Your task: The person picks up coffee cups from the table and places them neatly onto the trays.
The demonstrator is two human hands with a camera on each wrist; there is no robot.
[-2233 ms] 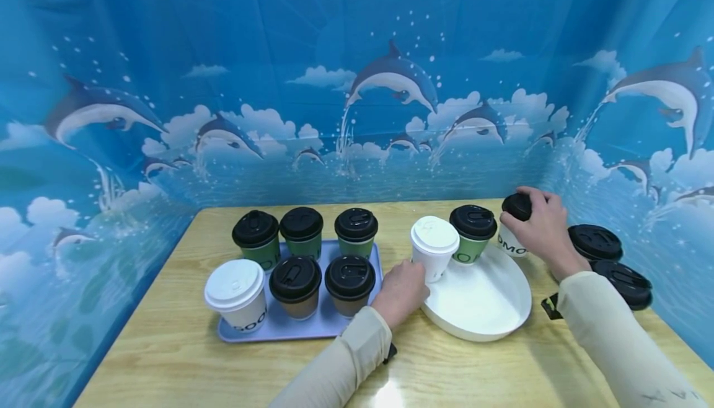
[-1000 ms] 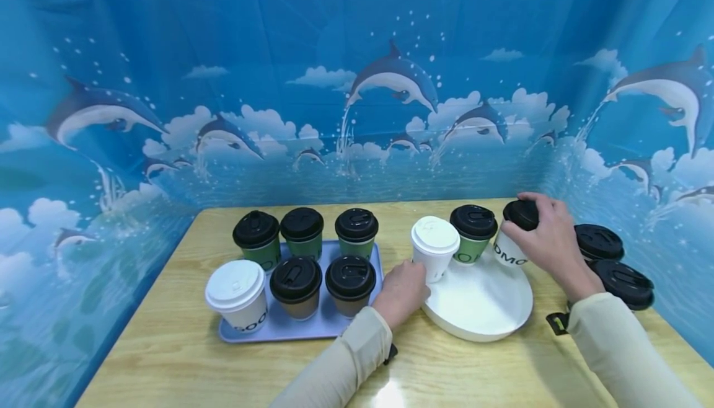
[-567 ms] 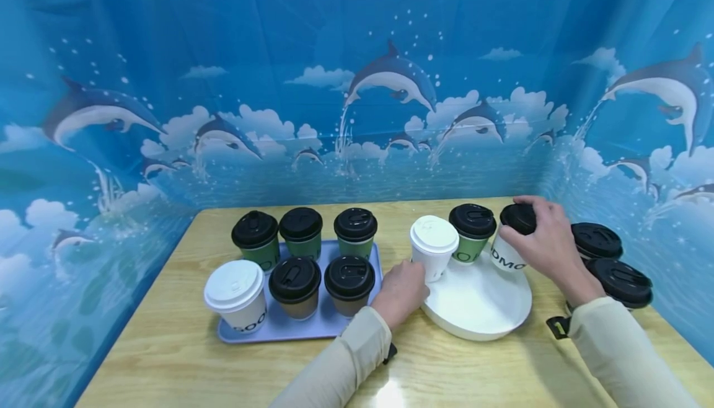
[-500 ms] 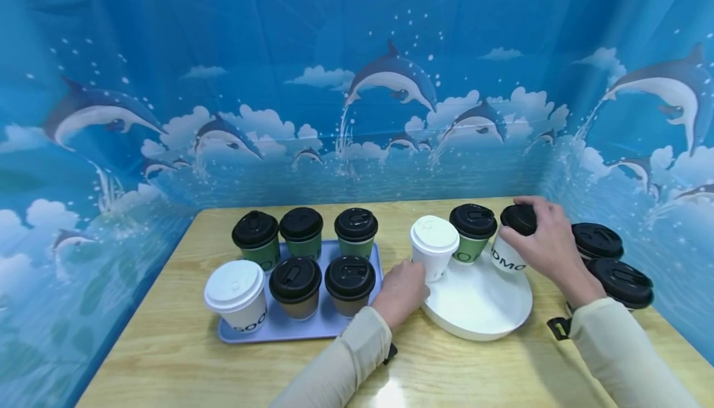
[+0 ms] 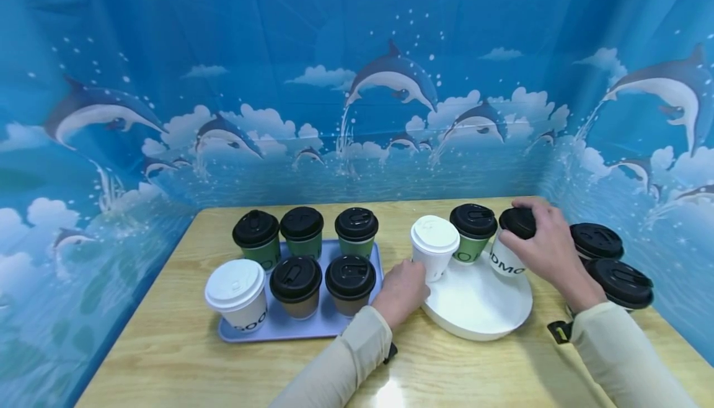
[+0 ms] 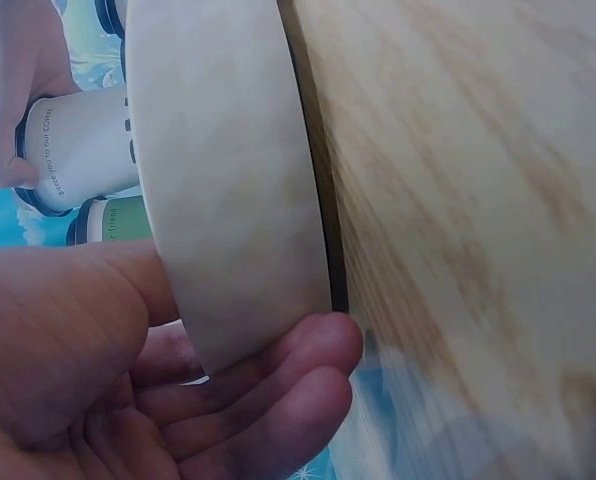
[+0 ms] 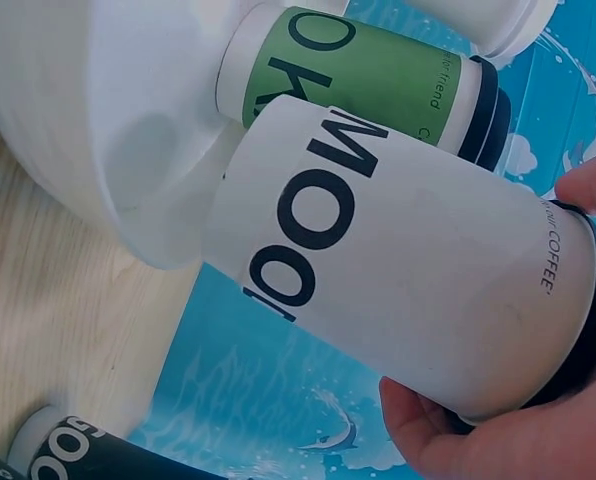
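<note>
My left hand grips the left rim of a round white tray; in the left wrist view its fingers curl under the tray wall. Near the tray's back right, my right hand holds a white paper coffee cup by its black lid, fingertips around the lid's edge. The cup shows large dark letters in the right wrist view. Whether its base touches the tray is hard to tell. A white-lidded cup and a green cup stand in the tray, left of the held cup.
At left, a lilac rectangular tray carries several lidded cups: green ones at the back, brown ones and a white one in front. Two black-lidded cups stand right of my right forearm. A dolphin-print curtain encloses the table.
My right hand has brought the white cup from behind the round tray's right edge forward and slightly left, lowering it at the tray's back right. My left hand stays on the rim.
</note>
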